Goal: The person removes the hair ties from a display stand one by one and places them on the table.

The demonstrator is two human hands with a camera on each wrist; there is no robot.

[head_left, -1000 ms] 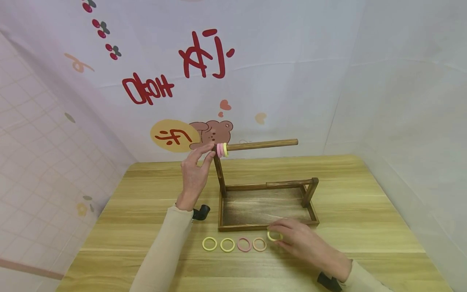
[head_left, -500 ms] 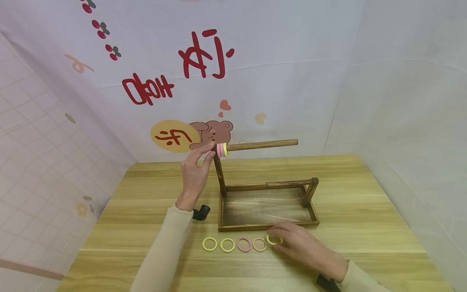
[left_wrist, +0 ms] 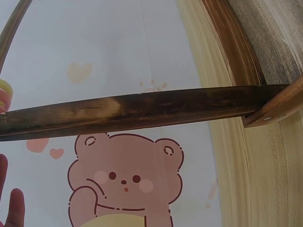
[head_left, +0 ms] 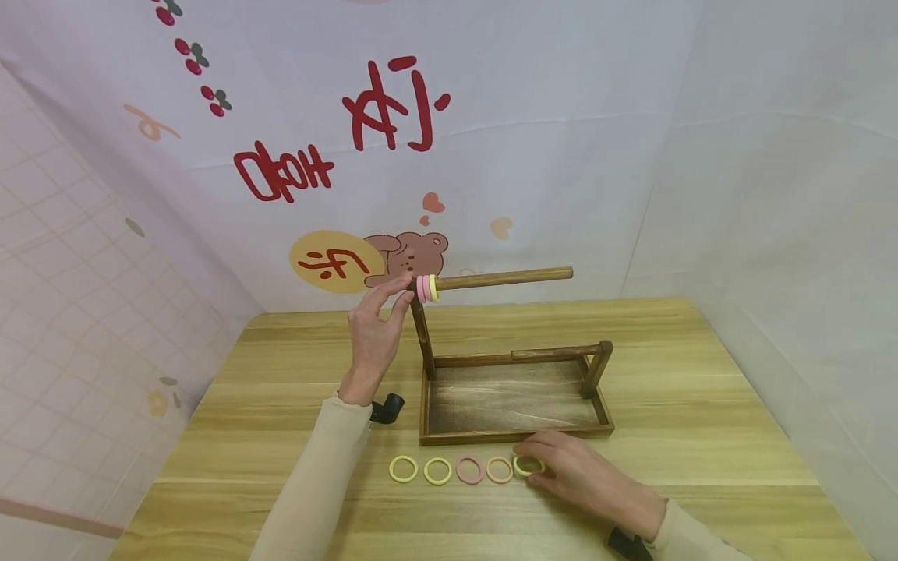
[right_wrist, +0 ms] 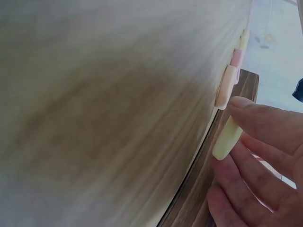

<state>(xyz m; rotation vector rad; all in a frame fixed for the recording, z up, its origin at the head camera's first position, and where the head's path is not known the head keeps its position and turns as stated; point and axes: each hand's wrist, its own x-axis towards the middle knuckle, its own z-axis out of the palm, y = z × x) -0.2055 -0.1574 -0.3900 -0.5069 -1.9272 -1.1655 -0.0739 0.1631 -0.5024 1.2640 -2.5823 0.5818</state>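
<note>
My left hand [head_left: 375, 335] holds the top of the upright post [head_left: 422, 335] of a dark wooden stand between thumb and fingers. Just right of those fingertips, two pink rings [head_left: 422, 289] and a yellow ring [head_left: 434, 288] hang on the stand's horizontal rod [head_left: 505, 277]. Low in front of the stand, my right hand [head_left: 578, 473] pinches another yellow ring [right_wrist: 228, 138] by its edge, at the right end of a row. That row has a peach ring [head_left: 500, 471], a pink ring [head_left: 470, 470] and two yellow rings, one being the leftmost ring [head_left: 403, 469].
The stand's shallow tray base [head_left: 515, 438] lies behind the row of rings. At its right rises a shorter post [head_left: 596, 370] with a low bar [head_left: 557, 352]. A printed cloth wall [head_left: 561, 179] closes off the back of the wooden table [head_left: 673, 374].
My right hand has brought its yellow ring slightly toward me and down, into line with the row. The left hand and the rings on the rod stay where they were.
</note>
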